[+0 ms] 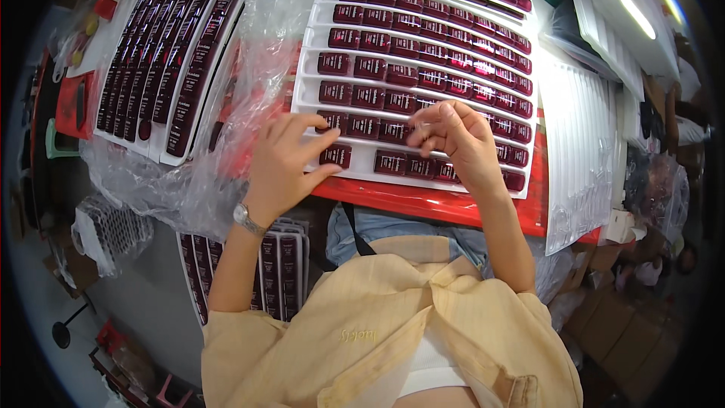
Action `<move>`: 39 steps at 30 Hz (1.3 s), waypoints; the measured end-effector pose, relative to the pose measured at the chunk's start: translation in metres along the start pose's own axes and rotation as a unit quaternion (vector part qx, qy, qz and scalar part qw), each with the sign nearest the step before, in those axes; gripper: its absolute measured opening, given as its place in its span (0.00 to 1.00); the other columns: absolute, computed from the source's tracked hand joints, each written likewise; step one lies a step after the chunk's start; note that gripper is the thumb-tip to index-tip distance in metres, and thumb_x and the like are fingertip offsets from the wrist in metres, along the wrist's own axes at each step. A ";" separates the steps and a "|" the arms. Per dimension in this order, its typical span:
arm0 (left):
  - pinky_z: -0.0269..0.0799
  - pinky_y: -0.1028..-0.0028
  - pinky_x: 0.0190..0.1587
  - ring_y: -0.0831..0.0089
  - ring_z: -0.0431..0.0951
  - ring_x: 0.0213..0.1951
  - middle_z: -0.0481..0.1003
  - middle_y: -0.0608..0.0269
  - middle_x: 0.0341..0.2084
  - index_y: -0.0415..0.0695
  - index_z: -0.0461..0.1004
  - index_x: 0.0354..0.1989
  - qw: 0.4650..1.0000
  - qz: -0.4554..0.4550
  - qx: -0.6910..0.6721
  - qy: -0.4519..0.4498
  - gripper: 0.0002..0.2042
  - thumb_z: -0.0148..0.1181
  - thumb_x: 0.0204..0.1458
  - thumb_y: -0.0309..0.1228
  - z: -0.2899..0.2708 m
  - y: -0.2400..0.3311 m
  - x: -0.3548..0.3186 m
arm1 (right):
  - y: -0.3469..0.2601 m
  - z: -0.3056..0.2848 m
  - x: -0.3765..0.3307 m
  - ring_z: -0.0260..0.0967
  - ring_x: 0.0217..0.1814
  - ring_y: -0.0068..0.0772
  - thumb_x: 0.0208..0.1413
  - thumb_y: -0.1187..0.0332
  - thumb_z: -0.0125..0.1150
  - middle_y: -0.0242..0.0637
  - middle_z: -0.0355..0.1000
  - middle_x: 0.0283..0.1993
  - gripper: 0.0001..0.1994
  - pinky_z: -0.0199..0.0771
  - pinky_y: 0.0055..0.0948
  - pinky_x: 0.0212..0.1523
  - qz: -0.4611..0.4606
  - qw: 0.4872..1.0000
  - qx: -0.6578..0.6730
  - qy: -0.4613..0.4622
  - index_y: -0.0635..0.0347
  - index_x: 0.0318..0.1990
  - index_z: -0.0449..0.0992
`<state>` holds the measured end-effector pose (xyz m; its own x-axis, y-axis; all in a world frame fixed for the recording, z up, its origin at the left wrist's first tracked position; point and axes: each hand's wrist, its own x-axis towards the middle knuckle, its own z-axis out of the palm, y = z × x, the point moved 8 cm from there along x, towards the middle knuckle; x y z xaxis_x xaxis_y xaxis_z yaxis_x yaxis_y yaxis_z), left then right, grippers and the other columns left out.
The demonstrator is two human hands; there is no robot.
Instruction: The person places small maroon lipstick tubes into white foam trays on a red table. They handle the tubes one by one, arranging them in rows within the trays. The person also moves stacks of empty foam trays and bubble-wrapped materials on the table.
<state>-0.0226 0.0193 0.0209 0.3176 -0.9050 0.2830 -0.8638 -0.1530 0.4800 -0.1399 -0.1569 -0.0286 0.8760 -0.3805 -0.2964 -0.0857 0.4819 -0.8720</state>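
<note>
Left hand (283, 162) flat, fingers spread, thumb and fingertips on dark red tube (335, 156) in bottom row of white slotted tray (343, 175). Right hand (457, 140) fingers pinched together above same row; contents not discernible. Risk: sleeve or wrist sweep dislodges neighbouring tubes; loose plastic film (249, 68) at left may snag.

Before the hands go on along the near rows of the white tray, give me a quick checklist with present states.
1. Left hand on a dark red piece in the near row: ok.
2. Right hand grip on something small: cannot tell.
3. White tray flat on the red table: ok.
4. Near row full: not ok, gaps show.
5. Plastic wrap off the tray: ok.
</note>
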 end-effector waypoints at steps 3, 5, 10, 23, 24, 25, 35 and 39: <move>0.65 0.66 0.47 0.61 0.71 0.43 0.73 0.62 0.39 0.42 0.77 0.38 0.998 -0.050 -0.003 0.034 0.19 0.71 0.34 0.29 0.012 -0.004 -0.018 | 0.005 0.008 -0.004 0.66 0.16 0.18 0.64 0.61 0.49 0.36 0.71 0.24 0.14 0.59 0.15 0.14 -0.017 0.998 -0.037 0.037 0.63 0.32 0.71; 0.66 0.68 0.46 0.63 0.71 0.42 0.73 0.61 0.39 0.42 0.76 0.38 0.990 -0.087 -0.092 0.069 0.18 0.70 0.35 0.27 0.012 -0.006 -0.023 | 0.005 0.024 -0.008 0.58 0.09 0.14 0.63 0.61 0.51 0.28 0.66 0.16 0.14 0.49 0.13 0.09 -0.042 0.997 -0.022 0.061 0.61 0.30 0.70; 0.71 0.71 0.40 0.64 0.74 0.37 0.74 0.56 0.36 0.39 0.74 0.40 0.916 -0.138 -0.328 0.183 0.18 0.69 0.37 0.21 0.028 0.020 -0.017 | -0.004 0.056 -0.016 0.63 0.19 0.13 0.58 0.68 0.58 0.31 0.68 0.25 0.10 0.57 0.16 0.16 -0.158 0.976 -0.141 0.058 0.67 0.29 0.71; 0.57 0.62 0.49 0.63 0.70 0.44 0.71 0.63 0.35 0.46 0.77 0.38 0.999 -0.034 -0.001 -0.024 0.17 0.69 0.35 0.33 0.031 0.020 -0.002 | -0.101 -0.226 -0.186 0.66 0.48 0.52 0.55 0.61 0.60 0.52 0.70 0.43 0.18 0.68 0.41 0.47 -0.090 0.506 -0.769 0.381 0.66 0.47 0.72; 0.56 0.62 0.50 0.65 0.70 0.44 0.71 0.64 0.36 0.46 0.76 0.40 0.999 -0.031 0.006 -0.031 0.19 0.68 0.36 0.34 0.031 0.021 -0.002 | -0.087 -0.272 -0.208 0.65 0.49 0.56 0.54 0.55 0.59 0.54 0.69 0.45 0.22 0.65 0.43 0.51 0.033 0.493 -0.781 0.381 0.67 0.47 0.72; 0.55 0.61 0.51 0.66 0.70 0.45 0.72 0.64 0.37 0.46 0.75 0.43 0.998 -0.051 0.013 -0.037 0.21 0.68 0.36 0.34 0.028 0.020 0.000 | -0.076 -0.297 -0.225 0.66 0.50 0.57 0.54 0.53 0.58 0.55 0.69 0.47 0.24 0.65 0.44 0.51 0.075 0.495 -0.778 0.378 0.69 0.46 0.72; 0.67 0.65 0.41 0.62 0.70 0.41 0.73 0.63 0.36 0.42 0.77 0.37 0.845 -0.288 0.396 0.213 0.12 0.64 0.45 0.33 -0.148 -0.108 -0.057 | -0.074 -0.296 -0.241 0.65 0.35 0.31 0.51 0.70 0.62 0.37 0.68 0.37 0.08 0.63 0.28 0.31 -0.090 0.603 -0.667 0.429 0.64 0.36 0.73; 0.67 0.66 0.42 0.63 0.68 0.44 0.73 0.63 0.36 0.42 0.77 0.36 0.842 -0.315 0.386 0.206 0.12 0.65 0.44 0.34 -0.146 -0.127 -0.068 | -0.086 -0.337 -0.269 0.63 0.30 0.21 0.54 0.70 0.61 0.33 0.69 0.35 0.08 0.64 0.22 0.28 -0.139 0.628 -0.509 0.572 0.63 0.38 0.73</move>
<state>0.1224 0.1585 0.0618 0.7794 -0.3572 0.5147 -0.4194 -0.9078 0.0052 -0.5282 -0.3615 -0.0049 0.0593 -0.9366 0.3453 -0.7744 -0.2615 -0.5761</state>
